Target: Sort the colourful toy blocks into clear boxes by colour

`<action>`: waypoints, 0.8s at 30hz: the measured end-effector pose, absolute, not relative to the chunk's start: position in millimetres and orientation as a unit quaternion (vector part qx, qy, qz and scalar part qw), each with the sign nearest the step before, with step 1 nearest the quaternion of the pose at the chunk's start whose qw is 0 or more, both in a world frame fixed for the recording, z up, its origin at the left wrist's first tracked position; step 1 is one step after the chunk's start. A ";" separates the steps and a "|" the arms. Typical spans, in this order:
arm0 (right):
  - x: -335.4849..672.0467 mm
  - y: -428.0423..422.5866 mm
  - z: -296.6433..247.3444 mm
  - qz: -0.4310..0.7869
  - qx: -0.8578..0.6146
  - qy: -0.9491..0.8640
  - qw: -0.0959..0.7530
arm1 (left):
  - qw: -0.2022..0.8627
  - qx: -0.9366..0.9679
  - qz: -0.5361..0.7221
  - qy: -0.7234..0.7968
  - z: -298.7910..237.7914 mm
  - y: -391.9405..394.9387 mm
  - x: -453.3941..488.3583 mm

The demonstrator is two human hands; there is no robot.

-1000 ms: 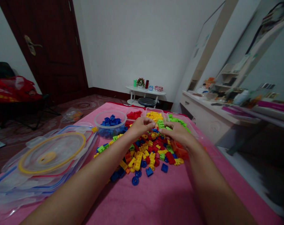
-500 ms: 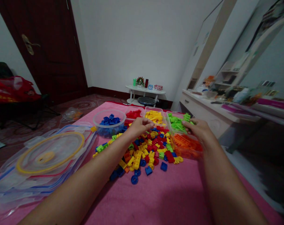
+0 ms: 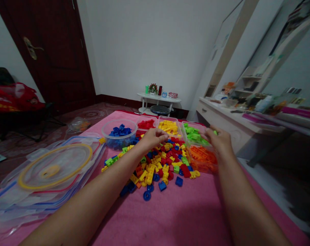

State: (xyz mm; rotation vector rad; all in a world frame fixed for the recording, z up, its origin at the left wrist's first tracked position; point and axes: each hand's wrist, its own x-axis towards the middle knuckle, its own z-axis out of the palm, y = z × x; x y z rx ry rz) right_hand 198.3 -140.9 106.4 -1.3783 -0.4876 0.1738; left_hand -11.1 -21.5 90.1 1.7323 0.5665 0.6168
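A mixed heap of toy building blocks (image 3: 155, 165) in red, yellow, blue, green and orange lies on the pink cloth. My left hand (image 3: 154, 137) is over the back of the heap, thumb and fingers drawn together; whatever might be between them is hidden. At the right, my right hand (image 3: 219, 139) is raised beside the clear box of green blocks (image 3: 194, 134), above the box of orange blocks (image 3: 202, 155). A bit of a green building block (image 3: 215, 132) shows among its closed fingers, mostly covered by them.
A round tub (image 3: 119, 140) holds blue blocks; boxes of red blocks (image 3: 146, 124) and yellow blocks (image 3: 169, 127) stand beside it. Clear lids (image 3: 65, 171) are stacked at the left. A cluttered dressing table (image 3: 229, 112) stands on the right.
My right hand has turned and shifted slightly right, away from the green box, so its green block is now mostly hidden. My left hand stays almost still.
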 end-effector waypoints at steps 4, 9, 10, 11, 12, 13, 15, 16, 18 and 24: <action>197.1 -144.4 112.5 0.058 -0.654 -0.262 0.707 | 0.571 0.739 0.264 0.240 88.6 -20.9 -10.6; 191.2 -153.0 120.8 0.133 -0.757 -0.369 0.523 | 0.573 0.738 0.262 0.244 86.5 -19.1 -9.4; 189.0 -153.9 121.6 0.166 -0.770 -0.397 0.472 | 0.573 0.737 0.261 0.245 86.2 -18.6 -9.2; 187.0 -154.1 121.8 0.193 -0.778 -0.422 0.423 | 0.573 0.737 0.262 0.246 85.8 -18.1 -9.0; 185.5 -153.3 121.2 0.210 -0.784 -0.439 0.385 | 0.573 0.736 0.262 0.246 85.3 -17.7 -8.8; 184.8 -151.7 120.0 0.213 -0.791 -0.441 0.367 | 0.574 0.735 0.263 0.247 84.9 -17.3 -8.7; 186.2 -146.5 116.0 0.202 -0.793 -0.397 0.416 | 0.576 0.731 0.267 0.249 83.9 -16.9 -8.3; 188.4 -143.4 113.8 0.196 -0.775 -0.359 0.482 | 0.578 0.729 0.268 0.250 83.5 -16.9 -8.0; 195.3 -138.0 109.9 0.203 -0.687 -0.279 0.640 | 0.580 0.727 0.268 0.253 82.7 -17.2 -7.7; 215.0 -137.1 107.2 0.288 -0.542 -0.142 0.777 | 0.565 0.741 0.268 0.246 78.6 -15.8 -7.7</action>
